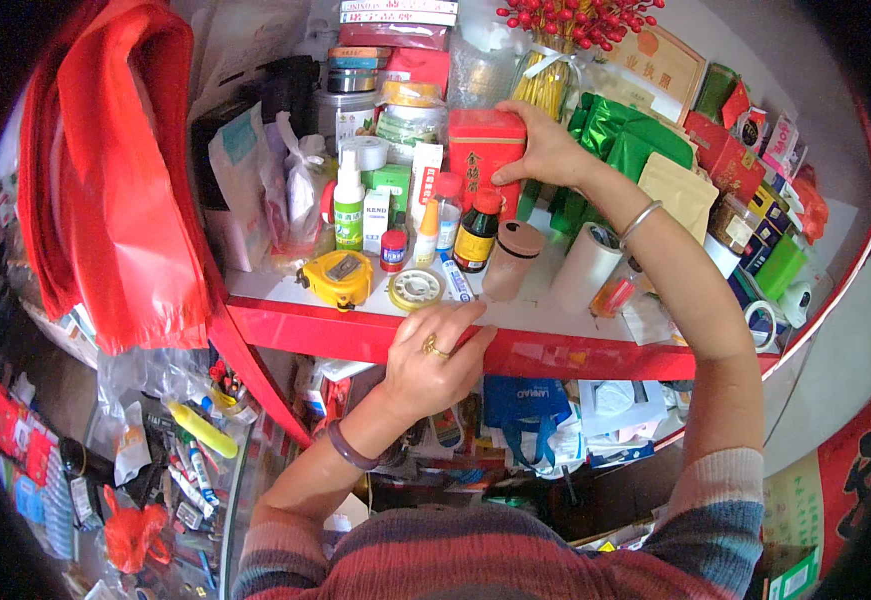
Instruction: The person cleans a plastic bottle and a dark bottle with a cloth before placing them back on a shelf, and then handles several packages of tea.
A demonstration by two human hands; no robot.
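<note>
My right hand (544,146) grips the right side of a red tea tin (484,157), which stands on a white shelf (540,319) with a red edge. My left hand (435,360), fingers bent, is at the shelf's front edge, just below a small tube (456,277); whether it touches the edge I cannot tell. In front of the tin are a dark bottle with a red cap (478,232) and a brown lidded cup (514,259). Left of them stand an orange-capped glue bottle (427,236), a roll of tape (415,289), a yellow tape measure (336,279) and a green spray bottle (348,202).
Red cloth (127,187) hangs at the left. Green foil packs (615,142), a white roll (587,266) and several boxes crowd the right. Red berry stems stand in a glass vase (548,79) behind. Below the shelf hangs a blue bag (527,405); a cluttered glass counter (236,480) is lower left.
</note>
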